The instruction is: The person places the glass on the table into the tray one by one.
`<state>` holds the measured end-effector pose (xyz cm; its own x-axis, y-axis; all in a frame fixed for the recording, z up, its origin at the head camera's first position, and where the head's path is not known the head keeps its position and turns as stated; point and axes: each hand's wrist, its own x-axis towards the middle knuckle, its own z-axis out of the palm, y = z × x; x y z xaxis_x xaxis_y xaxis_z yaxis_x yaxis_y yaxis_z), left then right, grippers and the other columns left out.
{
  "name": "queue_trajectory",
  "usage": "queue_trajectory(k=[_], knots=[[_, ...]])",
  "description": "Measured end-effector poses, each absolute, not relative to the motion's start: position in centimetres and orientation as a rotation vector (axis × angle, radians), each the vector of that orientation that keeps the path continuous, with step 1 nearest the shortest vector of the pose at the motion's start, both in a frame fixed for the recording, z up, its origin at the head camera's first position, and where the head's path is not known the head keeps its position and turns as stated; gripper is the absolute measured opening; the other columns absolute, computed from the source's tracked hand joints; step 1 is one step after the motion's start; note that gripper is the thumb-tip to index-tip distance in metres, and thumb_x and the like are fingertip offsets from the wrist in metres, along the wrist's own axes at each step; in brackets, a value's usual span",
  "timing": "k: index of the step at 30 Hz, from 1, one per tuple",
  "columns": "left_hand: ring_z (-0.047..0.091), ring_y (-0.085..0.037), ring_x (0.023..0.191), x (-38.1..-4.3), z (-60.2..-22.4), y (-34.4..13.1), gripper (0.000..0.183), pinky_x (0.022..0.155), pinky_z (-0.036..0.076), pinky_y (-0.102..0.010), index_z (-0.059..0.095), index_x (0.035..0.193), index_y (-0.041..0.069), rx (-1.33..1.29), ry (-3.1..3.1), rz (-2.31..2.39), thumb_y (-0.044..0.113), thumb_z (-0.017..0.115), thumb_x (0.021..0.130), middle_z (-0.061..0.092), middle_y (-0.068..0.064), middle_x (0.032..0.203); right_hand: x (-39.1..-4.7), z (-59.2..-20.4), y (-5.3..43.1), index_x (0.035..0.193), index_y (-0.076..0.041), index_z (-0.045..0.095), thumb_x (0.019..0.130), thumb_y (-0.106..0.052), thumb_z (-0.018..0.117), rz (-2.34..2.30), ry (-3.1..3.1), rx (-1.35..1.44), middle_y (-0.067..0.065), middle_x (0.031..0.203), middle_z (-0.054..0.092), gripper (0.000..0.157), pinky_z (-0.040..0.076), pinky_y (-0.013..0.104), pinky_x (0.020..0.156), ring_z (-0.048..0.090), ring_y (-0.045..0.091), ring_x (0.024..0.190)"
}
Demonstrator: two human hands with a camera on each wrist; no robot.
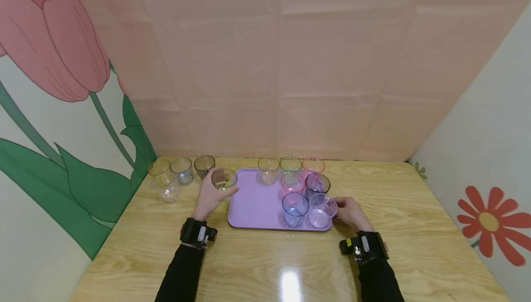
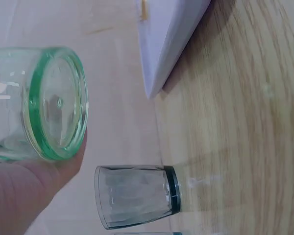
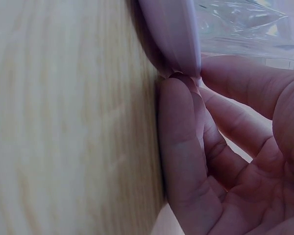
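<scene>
Over at the left end of the table (image 1: pixel 137 251) stand an amber-rimmed glass (image 1: pixel 159 168), what seems a clear glass (image 1: pixel 170 194) just in front of it, then a greyish glass (image 1: pixel 181 168) and a smoky one (image 1: pixel 204 166) next along. Just right of these is the left hand (image 1: pixel 209 196), its thumb and fingers parted to a glass's width and curled round the green glass (image 1: pixel 224 180), which it holds off the table. What matters here, I'd judge, is how that glass sits against the lilac tray (image 1: pixel 254 210): raised, near the tray's left edge, its axis roughly upright with the base facing down, and the tray's bare stretch lying directly to its right. The left hand is plainly the nearer to that space. The glass has see-through walls with a faint green tint and a thick green ring round its base. The tray's long side runs left to right, and its right part bears seven upright glasses: amber, green and pink at the back, another pink and a dark purple in the middle, blue and clear in front. At the far right, the right hand (image 1: pixel 350 212) pinches the tray's edge, thumb on the rim and a fingertip underneath, close beside that front clear glass.
</scene>
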<state>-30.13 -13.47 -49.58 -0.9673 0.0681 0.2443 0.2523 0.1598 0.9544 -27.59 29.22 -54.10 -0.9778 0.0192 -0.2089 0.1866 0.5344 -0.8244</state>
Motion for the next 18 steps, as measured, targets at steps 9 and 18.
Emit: queue_trajectory(k=[9, 18], knots=[[0.057, -0.039, 0.116, -29.8, -48.8, -11.7, 0.077, 0.097, 0.05, -0.049, 0.042, 0.136, -0.002, -0.367, -2.23, -2.032, 0.013, 0.086, 0.074, 0.059, -0.026, 0.122, -27.7, -54.1, 29.3, 0.121, 0.008, 0.063, 0.096, -0.01, 0.059, -1.475, 2.573, 0.173, 0.016, 0.101, 0.069, 0.031, 0.057, 0.032, 0.069, 0.062, 0.014, 0.078], [0.061, -0.035, 0.11, -30.6, -49.5, -8.7, 0.067, 0.091, 0.054, -0.041, 0.05, 0.128, 0.003, -0.416, -2.241, -2.002, 0.013, 0.087, 0.072, 0.063, -0.02, 0.116, -27.6, -54.1, 29.3, 0.122, 0.006, 0.063, 0.095, -0.01, 0.059, -1.435, 2.579, 0.19, 0.017, 0.104, 0.067, 0.031, 0.057, 0.033, 0.07, 0.062, 0.016, 0.08]])
